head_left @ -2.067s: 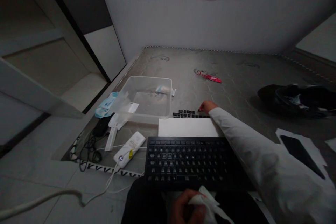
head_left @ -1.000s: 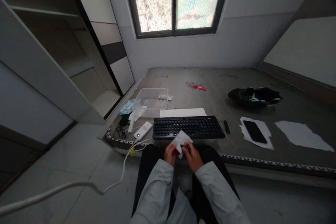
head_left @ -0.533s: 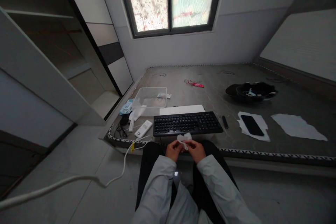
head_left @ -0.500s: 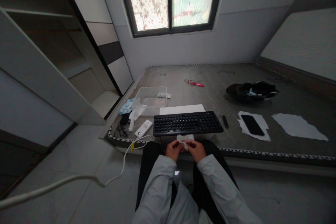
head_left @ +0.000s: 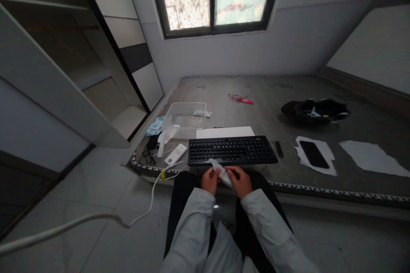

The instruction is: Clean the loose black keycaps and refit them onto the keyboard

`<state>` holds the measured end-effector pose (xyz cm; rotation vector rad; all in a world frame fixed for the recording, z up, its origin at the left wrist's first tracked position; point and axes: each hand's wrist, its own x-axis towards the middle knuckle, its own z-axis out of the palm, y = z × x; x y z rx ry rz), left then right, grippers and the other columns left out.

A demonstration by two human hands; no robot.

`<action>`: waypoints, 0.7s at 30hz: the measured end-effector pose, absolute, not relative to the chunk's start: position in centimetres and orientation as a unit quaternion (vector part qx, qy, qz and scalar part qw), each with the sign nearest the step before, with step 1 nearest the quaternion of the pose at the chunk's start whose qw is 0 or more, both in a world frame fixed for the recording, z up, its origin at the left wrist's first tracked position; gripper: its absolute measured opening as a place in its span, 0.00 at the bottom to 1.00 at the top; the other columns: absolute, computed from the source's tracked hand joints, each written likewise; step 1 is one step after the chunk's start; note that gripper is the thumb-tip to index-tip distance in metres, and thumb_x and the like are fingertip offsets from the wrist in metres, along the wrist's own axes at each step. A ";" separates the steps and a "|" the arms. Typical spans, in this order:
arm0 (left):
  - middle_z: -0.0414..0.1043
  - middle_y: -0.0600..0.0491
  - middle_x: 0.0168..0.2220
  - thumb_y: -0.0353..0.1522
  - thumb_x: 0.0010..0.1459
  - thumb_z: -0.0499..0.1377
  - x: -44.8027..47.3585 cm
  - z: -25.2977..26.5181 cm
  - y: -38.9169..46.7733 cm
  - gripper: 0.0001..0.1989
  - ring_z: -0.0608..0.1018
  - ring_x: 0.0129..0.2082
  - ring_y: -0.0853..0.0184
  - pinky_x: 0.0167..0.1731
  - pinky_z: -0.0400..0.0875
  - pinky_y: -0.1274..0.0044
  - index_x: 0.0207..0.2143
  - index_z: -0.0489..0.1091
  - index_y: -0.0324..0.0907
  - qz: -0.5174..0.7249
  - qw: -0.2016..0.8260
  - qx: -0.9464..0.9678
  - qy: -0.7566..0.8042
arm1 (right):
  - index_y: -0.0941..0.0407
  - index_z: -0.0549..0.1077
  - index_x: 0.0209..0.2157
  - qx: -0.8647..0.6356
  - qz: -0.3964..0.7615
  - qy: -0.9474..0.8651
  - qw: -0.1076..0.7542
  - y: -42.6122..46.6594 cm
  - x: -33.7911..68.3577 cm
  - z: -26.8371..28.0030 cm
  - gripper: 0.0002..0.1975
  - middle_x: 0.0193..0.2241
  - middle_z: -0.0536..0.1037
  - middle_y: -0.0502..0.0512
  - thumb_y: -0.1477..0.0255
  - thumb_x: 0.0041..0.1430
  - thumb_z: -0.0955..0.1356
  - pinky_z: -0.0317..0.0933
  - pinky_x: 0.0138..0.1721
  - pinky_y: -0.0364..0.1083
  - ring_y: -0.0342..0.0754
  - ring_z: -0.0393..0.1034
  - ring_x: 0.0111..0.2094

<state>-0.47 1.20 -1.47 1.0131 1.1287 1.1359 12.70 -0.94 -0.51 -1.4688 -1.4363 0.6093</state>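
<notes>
Between my two hands is a crumpled white tissue (head_left: 223,174), held above my lap just in front of the keyboard's near edge. My left hand (head_left: 210,180) pinches its left side, and my right hand (head_left: 240,182) has its fingers closed on the right side. The black keyboard (head_left: 232,150) lies across the mattress edge beyond my hands. Behind it a flat white object (head_left: 224,132) shows partly. A small black stick-like item (head_left: 279,149) lies off the keyboard's right end.
On the left are a clear plastic bin (head_left: 187,123), a white power strip or box (head_left: 176,155) with a white cable (head_left: 150,198), and a blue mask (head_left: 155,126). To the right lie a phone (head_left: 314,154) on white paper, another white sheet (head_left: 373,157) and a black cap (head_left: 315,111).
The tissue has turned from a bunched shape to a longer, slanted one between my fingers. My hands stay close together in nearly the same place, and the view has shifted slightly.
</notes>
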 end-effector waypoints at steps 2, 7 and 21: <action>0.75 0.50 0.26 0.43 0.43 0.61 -0.4 -1.4 1.2 0.20 0.73 0.20 0.71 0.19 0.64 0.82 0.33 0.72 0.35 0.483 0.595 0.423 0.483 | 0.55 0.74 0.33 -0.602 0.253 -0.589 0.477 -0.8 12.8 -0.6 0.13 0.33 0.76 0.55 0.66 0.54 0.61 0.61 0.35 0.45 0.48 0.69 0.34; 0.73 0.52 0.19 0.46 0.41 0.61 -0.2 -1.4 1.2 0.21 0.73 0.18 0.70 0.19 0.66 0.81 0.27 0.73 0.34 0.467 0.594 0.418 0.505 | 0.55 0.73 0.34 -0.612 0.248 -0.592 0.463 -0.9 12.8 -0.7 0.12 0.31 0.75 0.55 0.66 0.53 0.62 0.62 0.33 0.45 0.47 0.67 0.31; 0.76 0.49 0.26 0.40 0.35 0.66 -0.5 -2.3 1.1 0.22 0.77 0.24 0.66 0.21 0.70 0.80 0.31 0.73 0.35 0.512 0.609 0.347 0.497 | 0.57 0.71 0.31 -0.588 0.404 -0.513 0.478 -1.0 13.0 -1.6 0.18 0.27 0.76 0.54 0.56 0.48 0.64 0.62 0.32 0.45 0.50 0.69 0.30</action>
